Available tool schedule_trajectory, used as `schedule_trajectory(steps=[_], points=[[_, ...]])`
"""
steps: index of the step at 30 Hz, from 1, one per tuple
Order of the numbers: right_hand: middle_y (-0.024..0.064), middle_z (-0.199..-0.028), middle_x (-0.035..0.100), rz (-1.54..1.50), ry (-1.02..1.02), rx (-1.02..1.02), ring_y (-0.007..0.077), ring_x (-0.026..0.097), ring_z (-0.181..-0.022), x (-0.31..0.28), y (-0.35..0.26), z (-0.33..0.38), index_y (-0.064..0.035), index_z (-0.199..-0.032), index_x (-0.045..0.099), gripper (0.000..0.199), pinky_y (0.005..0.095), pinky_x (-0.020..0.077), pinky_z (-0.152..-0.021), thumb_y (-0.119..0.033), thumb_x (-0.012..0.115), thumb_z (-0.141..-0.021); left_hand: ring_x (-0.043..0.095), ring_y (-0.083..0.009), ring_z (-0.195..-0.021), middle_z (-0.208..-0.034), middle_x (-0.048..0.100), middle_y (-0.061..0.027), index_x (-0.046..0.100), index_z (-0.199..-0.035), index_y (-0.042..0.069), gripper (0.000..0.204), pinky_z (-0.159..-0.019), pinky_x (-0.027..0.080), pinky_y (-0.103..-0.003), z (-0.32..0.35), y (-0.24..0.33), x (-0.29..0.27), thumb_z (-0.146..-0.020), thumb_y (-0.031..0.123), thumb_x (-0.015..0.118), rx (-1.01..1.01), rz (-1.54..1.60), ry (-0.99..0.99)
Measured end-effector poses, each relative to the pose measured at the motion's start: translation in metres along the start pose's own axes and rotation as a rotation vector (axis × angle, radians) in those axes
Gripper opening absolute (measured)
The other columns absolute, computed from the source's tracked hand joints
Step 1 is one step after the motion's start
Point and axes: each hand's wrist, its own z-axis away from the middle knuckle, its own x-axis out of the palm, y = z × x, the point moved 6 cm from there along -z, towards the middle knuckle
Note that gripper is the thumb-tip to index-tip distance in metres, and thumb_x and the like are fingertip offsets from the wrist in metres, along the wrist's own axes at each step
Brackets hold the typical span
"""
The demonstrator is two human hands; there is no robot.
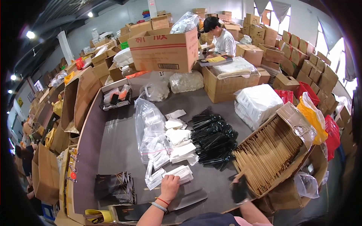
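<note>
My left hand [169, 187] rests on a small stack of white paper packets [177, 174] at the near edge of the grey table [117, 143], fingers curled over them. My right hand [239, 188] is blurred and grips a black flat item beside an open cardboard box of brown paper-wrapped sticks [267, 154]. A pile of black plastic cutlery [215, 139] lies between them, with more white packets [179, 141] and a clear bag of packets [151, 128] to its left.
Dark paper bags [115, 186] lie at the near left. Cardboard boxes [166, 49] crowd the far side, where another person [222, 37] works. White stacked packs [260, 101], a yellow bag [313, 116] and red crates [332, 135] stand at the right.
</note>
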Motion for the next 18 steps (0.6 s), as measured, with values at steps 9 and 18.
schedule_trajectory(steps=[9,18], points=[[0.0120,-0.098,0.061,0.534,-0.293,-0.283,0.0316,0.062,-0.091,0.060,-0.062,-0.087,-0.0101,-0.109,0.062,0.035,0.0415,0.0511,-0.076,-0.019,0.073,-0.077,0.055,-0.0261,-0.084,-0.087,0.057,-0.0041,0.063,-0.088,0.015,0.018,-0.071,0.044,-0.040,0.004,0.002,-0.001,-0.072,0.011,0.069,0.074,0.108,0.063],[0.0094,-0.099,0.062,0.696,-0.374,-0.293,0.0300,0.062,-0.093,0.059,-0.040,-0.112,-0.0139,-0.100,0.070,0.031,0.0426,0.0521,-0.076,-0.021,0.077,-0.071,0.064,-0.0280,-0.079,-0.086,0.062,-0.0091,0.066,-0.095,0.009,0.017,-0.069,0.052,-0.038,0.015,0.003,-0.002,-0.078,0.010,0.069,-0.008,0.375,-0.024]])
